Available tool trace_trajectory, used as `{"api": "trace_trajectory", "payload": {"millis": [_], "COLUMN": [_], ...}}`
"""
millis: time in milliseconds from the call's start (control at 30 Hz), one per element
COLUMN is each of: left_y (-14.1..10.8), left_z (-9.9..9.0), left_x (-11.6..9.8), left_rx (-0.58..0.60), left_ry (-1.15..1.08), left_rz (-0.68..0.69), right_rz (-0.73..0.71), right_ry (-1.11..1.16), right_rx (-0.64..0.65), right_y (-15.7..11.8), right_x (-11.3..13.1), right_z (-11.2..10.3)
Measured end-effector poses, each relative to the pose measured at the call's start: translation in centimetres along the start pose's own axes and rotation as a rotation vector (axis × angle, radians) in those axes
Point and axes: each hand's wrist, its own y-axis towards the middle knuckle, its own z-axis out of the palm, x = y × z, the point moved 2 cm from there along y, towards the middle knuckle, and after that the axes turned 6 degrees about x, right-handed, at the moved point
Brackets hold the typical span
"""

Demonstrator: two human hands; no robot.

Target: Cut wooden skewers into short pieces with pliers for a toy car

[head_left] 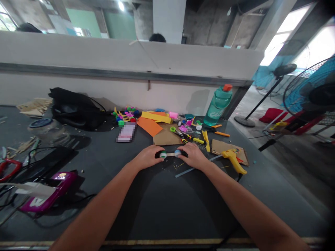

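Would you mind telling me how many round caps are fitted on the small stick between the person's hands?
2: a pale green cap beside the left hand, and a pale blue cap beside the right hand, both on the stick. Others may be hidden under the hands.

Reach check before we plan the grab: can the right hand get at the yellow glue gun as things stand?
Probably yes. The right hand is close to the yellow glue gun, with only a low, thin grey rod lying nearby and nothing tall between them. It would likely need to release the capped stick first.
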Motion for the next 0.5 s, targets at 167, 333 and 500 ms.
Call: {"api": "trace_trajectory", "payload": {"millis": [167, 333, 500], "left_y": [-0.3, -0.3, -0.4], "left_z": [-0.4, -0.5, -0.4], "left_x": [0.4, 1.2, 1.5], "left_rx": [0.003, 0.02, 0.025], "left_ry": [0.007, 0.054, 0.058], "left_rz": [-0.016, 0.0, -0.016], "right_rz": [0.022, 0.073, 0.174], "right_ry": [0.002, 0.029, 0.091], "right_rx": [0.003, -0.034, -0.153], "right_y": [-0.2, -0.3, -0.2], "right_x": [0.3, 0.1, -1.3], "right_z": [-0.5, -0.7, -0.1]}}
